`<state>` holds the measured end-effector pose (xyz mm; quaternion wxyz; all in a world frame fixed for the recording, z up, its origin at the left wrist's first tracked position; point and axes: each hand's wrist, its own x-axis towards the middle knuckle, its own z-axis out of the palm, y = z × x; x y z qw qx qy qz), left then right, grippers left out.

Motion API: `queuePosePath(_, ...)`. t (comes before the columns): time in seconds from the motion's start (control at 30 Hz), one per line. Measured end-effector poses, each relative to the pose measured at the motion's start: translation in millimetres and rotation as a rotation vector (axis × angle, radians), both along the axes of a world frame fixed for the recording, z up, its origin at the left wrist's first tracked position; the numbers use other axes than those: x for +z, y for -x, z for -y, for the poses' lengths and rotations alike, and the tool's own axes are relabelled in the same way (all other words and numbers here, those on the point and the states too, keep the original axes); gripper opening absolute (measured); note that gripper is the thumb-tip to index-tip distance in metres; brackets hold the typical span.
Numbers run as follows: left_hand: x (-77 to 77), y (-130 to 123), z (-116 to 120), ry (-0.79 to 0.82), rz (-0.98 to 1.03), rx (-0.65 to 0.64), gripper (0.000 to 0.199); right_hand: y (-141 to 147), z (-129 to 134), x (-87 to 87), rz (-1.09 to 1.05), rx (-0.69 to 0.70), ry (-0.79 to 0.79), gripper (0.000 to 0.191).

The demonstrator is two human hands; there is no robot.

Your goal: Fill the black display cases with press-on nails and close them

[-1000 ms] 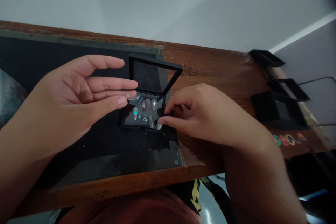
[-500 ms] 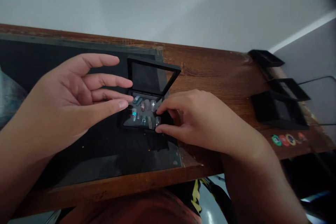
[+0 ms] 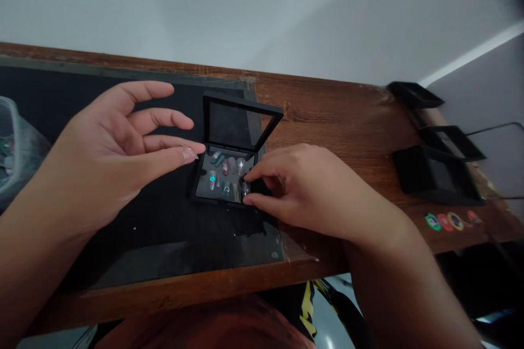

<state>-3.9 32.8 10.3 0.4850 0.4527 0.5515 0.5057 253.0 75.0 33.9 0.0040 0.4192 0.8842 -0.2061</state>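
A black hinged display case (image 3: 197,188) lies on the dark mat, its windowed lid (image 3: 241,122) raised. Inside it, several press-on nails (image 3: 232,164) in grey, teal and clear tones sit in two rows. My right hand (image 3: 301,188) reaches in from the right, thumb and index fingertip at either end of a clear press-on nail (image 3: 245,190) in the lower right corner. Left of the case, my left hand (image 3: 118,147) is raised, thumb and index finger pinched on a small clear pointed piece (image 3: 195,155) that looks like a press-on nail. Its other fingers are spread and curved.
A clear plastic tub (image 3: 18,147) with small items stands at the left edge. Several black cases (image 3: 436,174) stand at the right, near a row of round colourful stickers (image 3: 446,222). The wooden table (image 3: 327,114) meets a pale wall (image 3: 204,11).
My left hand has drawn slightly back from the case, and the clear pointed piece now shows at its thumb tip. My right fingertips have come slightly closer together around the corner nail.
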Motion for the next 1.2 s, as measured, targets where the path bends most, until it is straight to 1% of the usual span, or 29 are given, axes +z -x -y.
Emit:
queuePosePath(0.1,-0.4,-0.7,0.8,-0.006,0.052,0.028,0.068,-0.3,-0.2,-1.0,-0.008,0.003,-0.009,0.01)
queuePosePath(0.17,-5.1,1.4,-1.8,-0.023,0.044,0.033,0.071,-0.4,0.0,-1.5,-0.014,0.001,-0.018,0.011)
queuePosePath(0.23,-14.1,6.1,-7.8,-0.107,0.024,0.033,0.076,-0.3,0.4,-1.6,-0.009,-0.004,-0.026,0.011)
queuePosePath(0.27,-19.6,8.9,-11.7,-0.202,0.026,0.029,0.079,-0.3,0.5,-1.5,-0.004,-0.007,-0.031,0.011)
queuePosePath(0.3,-25.0,11.8,-15.8,-0.25,0.024,0.018,0.081,-0.3,0.6,-1.5,0.001,-0.012,-0.035,0.012)
queuePosePath(0.37,-34.0,17.0,-23.0,-0.327,0.025,0.036,0.079,-0.4,0.5,-1.6,0.002,-0.018,-0.041,0.015)
queuePosePath(0.43,-39.6,20.7,-27.7,-0.372,0.023,0.062,0.076,-0.7,0.5,-2.2,-0.007,-0.021,-0.043,0.017)
queuePosePath(0.53,-43.0,24.0,-30.4,-0.424,0.018,0.087,0.075,-1.2,0.7,-3.8,-0.018,-0.025,-0.036,0.021)
queuePosePath(0.63,-42.5,24.5,-30.4,-0.45,0.013,0.115,0.076,-1.8,1.0,-4.9,-0.016,-0.031,-0.026,0.021)
queuePosePath(0.7,-39.4,22.7,-29.3,-0.44,0.024,0.124,0.075,-2.3,1.3,-4.7,-0.017,-0.03,-0.026,0.02)
queuePosePath(0.87,-27.4,13.4,-25.4,-0.278,0.107,0.162,0.059,-3.1,2.3,-3.0,-0.056,-0.041,-0.026,0.021)
queuePosePath(0.93,-25.2,11.2,-24.8,-0.25,0.12,0.193,0.057,-3.1,2.5,-3.1,-0.073,-0.054,-0.025,0.019)
queuePosePath(1.07,-24.6,10.1,-25.1,-0.267,0.142,0.206,0.057,-4.1,1.6,-5.6,-0.109,-0.053,-0.041,0.018)
queuePosePath(1.2,-22.4,7.8,-23.2,-0.305,0.083,0.204,0.057,-7.8,-0.2,-9.2,-0.146,-0.048,-0.068,0.016)
